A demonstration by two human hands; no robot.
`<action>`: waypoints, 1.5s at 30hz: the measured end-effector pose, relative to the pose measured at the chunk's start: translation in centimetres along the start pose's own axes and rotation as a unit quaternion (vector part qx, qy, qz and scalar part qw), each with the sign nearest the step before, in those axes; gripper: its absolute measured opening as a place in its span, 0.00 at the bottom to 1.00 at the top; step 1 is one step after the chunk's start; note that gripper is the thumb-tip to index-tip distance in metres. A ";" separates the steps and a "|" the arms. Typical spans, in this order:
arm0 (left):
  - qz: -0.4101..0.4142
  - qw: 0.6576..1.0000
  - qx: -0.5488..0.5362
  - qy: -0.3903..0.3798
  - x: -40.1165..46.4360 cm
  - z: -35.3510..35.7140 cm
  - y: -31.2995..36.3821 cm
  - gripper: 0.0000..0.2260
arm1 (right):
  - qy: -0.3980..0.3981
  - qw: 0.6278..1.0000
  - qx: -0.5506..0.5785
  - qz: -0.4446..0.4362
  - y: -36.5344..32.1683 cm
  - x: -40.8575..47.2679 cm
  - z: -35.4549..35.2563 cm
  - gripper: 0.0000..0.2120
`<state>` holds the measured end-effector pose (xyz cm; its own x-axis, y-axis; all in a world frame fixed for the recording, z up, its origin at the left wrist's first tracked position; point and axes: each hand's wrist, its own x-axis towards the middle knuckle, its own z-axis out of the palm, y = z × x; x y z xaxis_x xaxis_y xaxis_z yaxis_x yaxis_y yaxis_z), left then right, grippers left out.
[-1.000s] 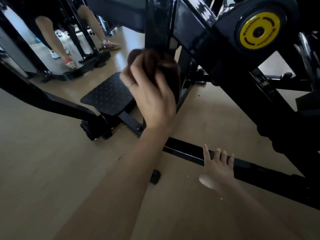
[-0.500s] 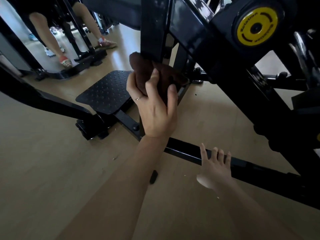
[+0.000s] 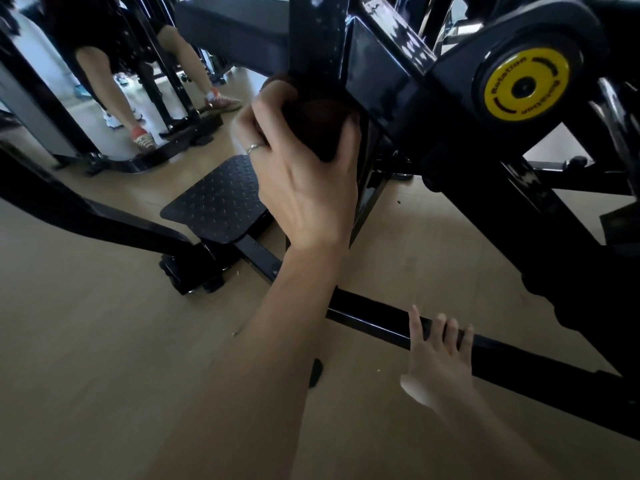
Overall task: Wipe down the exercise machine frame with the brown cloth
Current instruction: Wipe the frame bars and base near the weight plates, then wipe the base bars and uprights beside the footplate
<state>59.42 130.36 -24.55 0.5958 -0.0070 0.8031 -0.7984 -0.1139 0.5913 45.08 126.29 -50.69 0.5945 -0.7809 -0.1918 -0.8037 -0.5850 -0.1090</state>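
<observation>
Left hand w/ brown cloth moved up frame upright, grip curled round cloth; right hand flat, fingers straight, on base bar.

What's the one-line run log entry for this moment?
left hand: grips crumpled brown cloth against upright black steel frame post | right hand: open, fingers on low black floor bar | wipe: underway

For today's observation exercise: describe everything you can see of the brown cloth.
The brown cloth is dark brown, soft-looking fabric, bunched into a wad. The left hand grips it, fingers curled over it, pressing it against the black upright bar of the exercise machine, above the textured footplate. The hand covers much of it, so its full shape cannot be told.
</observation>
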 end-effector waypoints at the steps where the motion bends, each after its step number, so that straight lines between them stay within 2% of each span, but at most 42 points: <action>1: -0.002 1.000 -0.002 0.007 0.2 0.1 0.1 0.25 | 0.004 1.000 -0.003 0.001 0.0 0.0 0.1 0.56; 5: 0.000 0.999 -0.009 0.031 0.5 0.6 0.2 0.26 | 0.013 1.000 -0.011 0.002 0.0 0.0 0.3 0.56; 14: 0.076 0.997 -0.007 -0.010 -1.7 -0.1 -3.8 0.26 | 0.014 1.000 -0.006 0.000 0.0 -0.1 0.4 0.56; 17: 0.003 1.000 0.000 -0.027 -4.2 -0.5 -5.5 0.26 | 0.012 1.000 -0.003 -0.003 0.2 -0.2 0.1 0.55; 24: -0.114 0.980 0.039 -0.161 -7.7 -3.3 -10.6 0.29 | -0.015 1.000 0.017 -0.015 0.7 -0.1 -0.4 0.53; 28: -0.112 0.983 0.027 -0.140 -6.8 -3.1 -8.7 0.31 | -0.006 1.000 0.006 -0.014 0.7 0.0 0.0 0.54; 33: 0.039 0.998 -0.035 -0.044 -0.5 -1.2 -4.1 0.37 | 0.012 1.000 -0.012 -0.005 0.2 -0.2 0.3 0.55; 35: 0.055 0.997 -0.045 -0.010 -0.2 -0.2 -3.2 0.37 | 0.020 1.000 -0.016 0.000 0.1 -0.3 0.3 0.56; 39: 0.003 0.999 -0.050 -0.001 -3.4 0.1 -5.7 0.37 | 0.017 1.000 -0.010 0.004 0.1 -0.2 0.2 0.54; 45: -0.121 0.987 0.000 -0.107 -9.6 -1.7 -12.8 0.38 | 0.034 0.999 -0.003 0.007 0.0 -0.2 0.7 0.54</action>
<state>63.82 133.56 -39.68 0.7745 -0.1884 0.6039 -0.6297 -0.1385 0.7644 44.97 126.57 -51.30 0.5846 -0.8013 -0.1274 -0.8113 -0.5758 -0.1012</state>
